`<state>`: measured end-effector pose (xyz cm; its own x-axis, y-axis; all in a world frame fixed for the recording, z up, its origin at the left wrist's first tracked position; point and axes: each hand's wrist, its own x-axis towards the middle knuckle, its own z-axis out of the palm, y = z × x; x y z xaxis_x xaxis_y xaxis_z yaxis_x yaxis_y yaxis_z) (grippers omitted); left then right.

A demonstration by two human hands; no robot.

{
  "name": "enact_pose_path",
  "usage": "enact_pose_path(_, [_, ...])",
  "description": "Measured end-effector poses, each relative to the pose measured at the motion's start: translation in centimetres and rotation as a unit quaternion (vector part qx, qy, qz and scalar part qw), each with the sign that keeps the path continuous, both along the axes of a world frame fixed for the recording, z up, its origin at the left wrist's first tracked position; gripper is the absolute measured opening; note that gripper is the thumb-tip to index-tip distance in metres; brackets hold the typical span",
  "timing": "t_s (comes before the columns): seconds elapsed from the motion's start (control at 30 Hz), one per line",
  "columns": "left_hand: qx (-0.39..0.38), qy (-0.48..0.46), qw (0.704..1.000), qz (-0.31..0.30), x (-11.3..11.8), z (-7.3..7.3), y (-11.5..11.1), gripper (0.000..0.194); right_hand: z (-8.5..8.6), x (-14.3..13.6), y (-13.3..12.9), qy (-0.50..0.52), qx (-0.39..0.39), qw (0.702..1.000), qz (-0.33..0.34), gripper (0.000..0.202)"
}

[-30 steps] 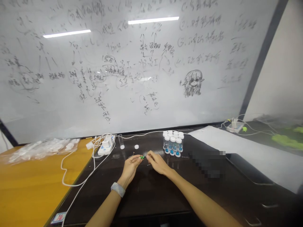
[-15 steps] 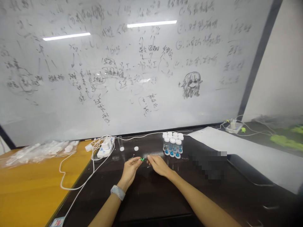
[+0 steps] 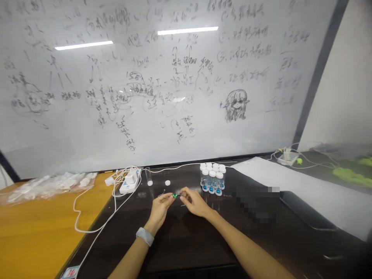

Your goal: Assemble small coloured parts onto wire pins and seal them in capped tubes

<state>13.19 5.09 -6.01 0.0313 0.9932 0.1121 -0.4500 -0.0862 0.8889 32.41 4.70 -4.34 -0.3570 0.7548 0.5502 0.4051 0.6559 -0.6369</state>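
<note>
Above the dark table, my left hand (image 3: 161,206) pinches a small green piece (image 3: 174,196) between thumb and fingertips. A thin greyish part extends from the green piece toward my right hand (image 3: 194,202). My right thumb and index finger curl around that end, slightly parted; it is too small to identify. Thin wire-like bits show by both hands. Beyond the hands, a clear tube (image 3: 148,175) and a loose white cap (image 3: 167,182) rest on the table. A cluster of clear vials (image 3: 213,178) with white caps and blue contents stands to the right of my right hand.
A white power strip (image 3: 130,180) with tangled cables lies at left, beside plastic bags (image 3: 52,186) on a yellow surface. A dark flat object (image 3: 308,211) and a white sheet (image 3: 261,170) lie at right. The whiteboard (image 3: 145,131) rises behind the table.
My right thumb and index finger have parted a little at the greyish end. The left hand keeps its pinch on the green piece. The view has shifted very slightly.
</note>
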Motion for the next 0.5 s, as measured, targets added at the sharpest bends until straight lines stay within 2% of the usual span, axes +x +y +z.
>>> enact_pose_path(0.1, [0.003,0.002,1.0,0.003,0.01,0.06,-0.04,0.034,0.02,0.07,0.02,-0.016,-0.004,1.0,-0.019,0.034])
enact_pose_path(0.2, [0.003,0.004,1.0,0.006,0.02,0.06,-0.03,0.034,-0.06,0.05,0.03,0.004,-0.002,1.0,-0.006,0.022])
enact_pose_path(0.3, [0.001,0.006,1.0,0.005,0.03,0.04,-0.01,0.034,-0.14,-0.03,-0.02,-0.011,0.006,1.0,0.003,0.02])
enact_pose_path(0.4, [0.003,0.005,1.0,0.005,0.02,0.06,-0.03,0.033,-0.18,-0.03,-0.07,-0.033,0.013,0.999,-0.014,0.033])
enact_pose_path(0.5, [0.001,0.002,1.0,0.004,0.02,0.13,-0.08,0.034,-0.26,-0.03,-0.07,-0.018,0.006,1.0,-0.006,0.022])
